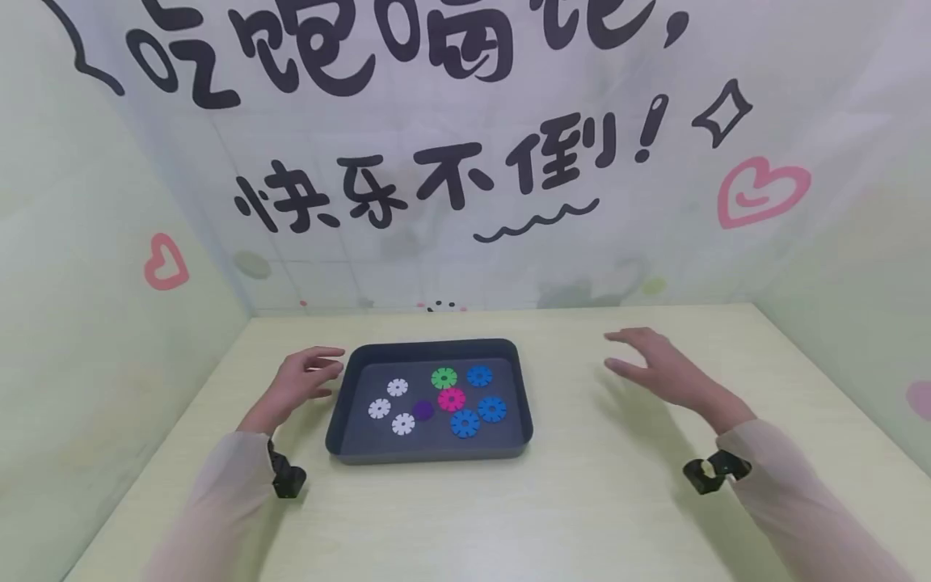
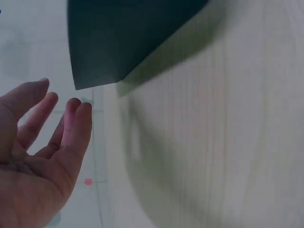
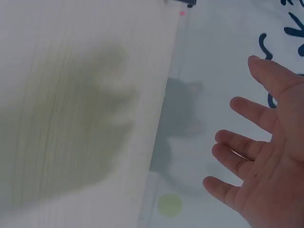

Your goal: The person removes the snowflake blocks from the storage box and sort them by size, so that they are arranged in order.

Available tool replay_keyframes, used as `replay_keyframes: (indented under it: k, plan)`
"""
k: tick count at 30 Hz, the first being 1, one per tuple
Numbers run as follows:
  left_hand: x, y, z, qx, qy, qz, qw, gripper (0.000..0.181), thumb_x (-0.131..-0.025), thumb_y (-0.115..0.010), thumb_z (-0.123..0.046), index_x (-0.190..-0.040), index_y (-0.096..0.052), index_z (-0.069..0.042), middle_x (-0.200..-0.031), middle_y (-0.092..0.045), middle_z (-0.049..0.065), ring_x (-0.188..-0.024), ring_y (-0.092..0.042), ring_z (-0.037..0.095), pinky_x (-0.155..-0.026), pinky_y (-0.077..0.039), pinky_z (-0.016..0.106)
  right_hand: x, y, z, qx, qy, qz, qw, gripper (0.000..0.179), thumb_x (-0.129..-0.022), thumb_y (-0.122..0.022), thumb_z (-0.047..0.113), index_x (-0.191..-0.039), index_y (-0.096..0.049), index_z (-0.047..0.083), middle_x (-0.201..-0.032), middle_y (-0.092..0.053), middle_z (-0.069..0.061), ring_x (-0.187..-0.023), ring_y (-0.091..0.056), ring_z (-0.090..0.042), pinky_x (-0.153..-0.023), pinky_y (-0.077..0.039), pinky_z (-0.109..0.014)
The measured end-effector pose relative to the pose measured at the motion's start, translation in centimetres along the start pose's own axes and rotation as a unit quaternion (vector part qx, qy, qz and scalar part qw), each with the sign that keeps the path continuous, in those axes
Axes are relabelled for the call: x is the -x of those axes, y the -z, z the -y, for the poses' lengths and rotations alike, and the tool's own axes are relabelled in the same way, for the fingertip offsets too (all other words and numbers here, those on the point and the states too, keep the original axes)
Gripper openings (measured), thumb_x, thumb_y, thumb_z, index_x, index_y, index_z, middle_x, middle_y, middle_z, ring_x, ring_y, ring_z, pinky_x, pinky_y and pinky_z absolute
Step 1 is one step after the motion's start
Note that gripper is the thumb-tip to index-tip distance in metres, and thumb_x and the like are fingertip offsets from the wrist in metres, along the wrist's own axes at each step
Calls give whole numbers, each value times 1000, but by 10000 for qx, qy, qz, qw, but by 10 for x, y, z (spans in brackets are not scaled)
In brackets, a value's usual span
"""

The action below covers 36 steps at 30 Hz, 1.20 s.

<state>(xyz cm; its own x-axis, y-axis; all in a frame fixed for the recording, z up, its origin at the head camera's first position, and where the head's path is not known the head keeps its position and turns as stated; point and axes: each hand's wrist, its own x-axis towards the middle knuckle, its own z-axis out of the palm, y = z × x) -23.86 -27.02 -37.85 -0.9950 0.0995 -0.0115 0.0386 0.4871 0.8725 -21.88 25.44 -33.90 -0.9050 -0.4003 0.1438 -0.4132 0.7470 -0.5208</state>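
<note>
A dark grey tray [image 1: 429, 456] lies on the table with notched plastic snowflake discs spread in it. Three white discs [image 1: 379, 408] are at the left, and a small dark purple piece [image 1: 423, 411] is near the middle. A green disc [image 1: 444, 378] and a pink disc [image 1: 452, 399] lie side by side, with three blue discs [image 1: 491, 409] on the right. My left hand [image 1: 305, 380] is beside the tray's left rim, fingers relaxed and holding nothing. My right hand [image 1: 658, 372] hovers over the table to the tray's right, its fingers spread and nothing in its grasp.
The pale wood-grain table [image 1: 465, 517] ends at a back wall [image 1: 407, 267] printed with black characters and pink hearts. Side walls [image 1: 87, 339] close in at left and right. Each wrist wears a black camera mount [image 1: 288, 477].
</note>
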Motion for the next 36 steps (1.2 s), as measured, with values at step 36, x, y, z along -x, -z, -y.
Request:
replay_keyframes:
  k: [36]
  plan:
    - [-6,-14,9,452,551,93,9974,39,-91,-55,-5,-128,-48,5,-110,-52,17,-92,-54,21,-67,-53,29,-121,-97,98,292,603,3026,9507,30,-69,-81,14,-94,-65,9,-83,-58,-3,-74,-49,-12,-64,-44,-22]
